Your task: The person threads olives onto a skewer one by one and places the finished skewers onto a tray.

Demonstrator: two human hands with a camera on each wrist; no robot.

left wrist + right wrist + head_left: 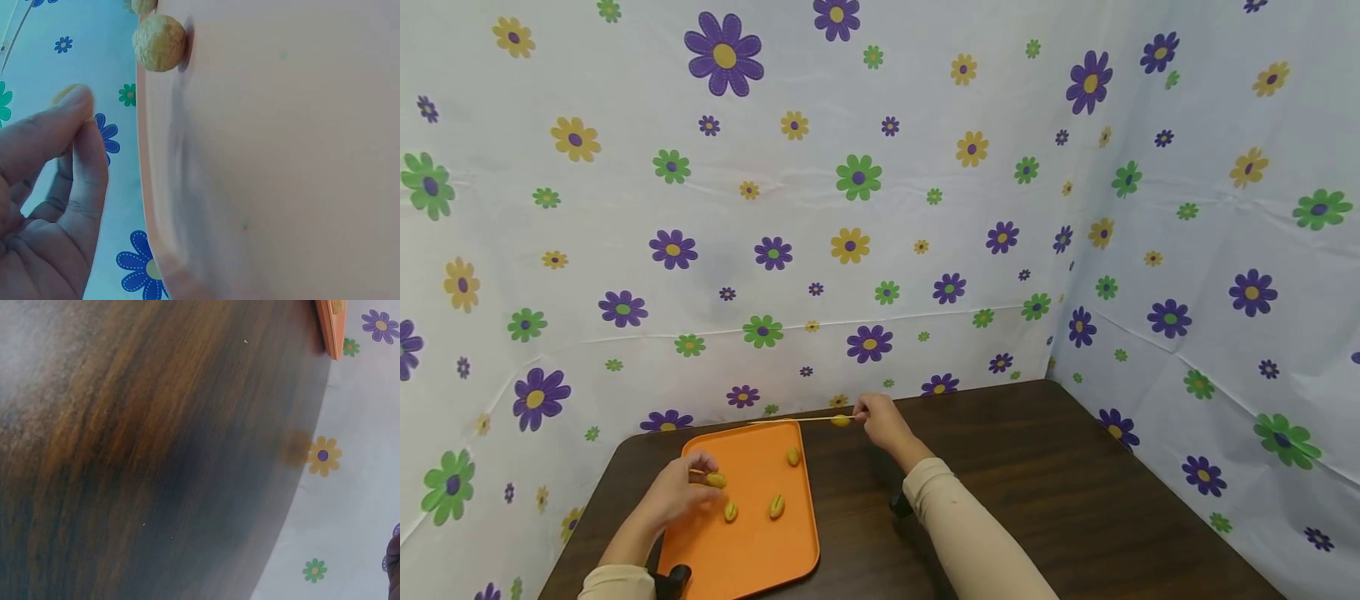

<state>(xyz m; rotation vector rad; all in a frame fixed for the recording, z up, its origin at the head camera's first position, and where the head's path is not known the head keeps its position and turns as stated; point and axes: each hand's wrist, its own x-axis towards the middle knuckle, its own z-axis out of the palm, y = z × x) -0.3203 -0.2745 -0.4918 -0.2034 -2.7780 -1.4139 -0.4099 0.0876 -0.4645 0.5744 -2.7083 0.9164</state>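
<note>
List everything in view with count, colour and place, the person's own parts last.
Table: one, dark brown, beneath everything
Flowered cloth: white with purple, yellow and green flowers, behind and beside the table
Tray: one, orange, on the table's left part
Oval pieces: five, yellowish; three on the tray, one in the left hand, one at the stick
Stick: one, yellow, held by the right hand
Sleeves: two, beige, on both arms
Left hand: one, bare, over the tray
Right hand: one, bare, right of the tray
</note>
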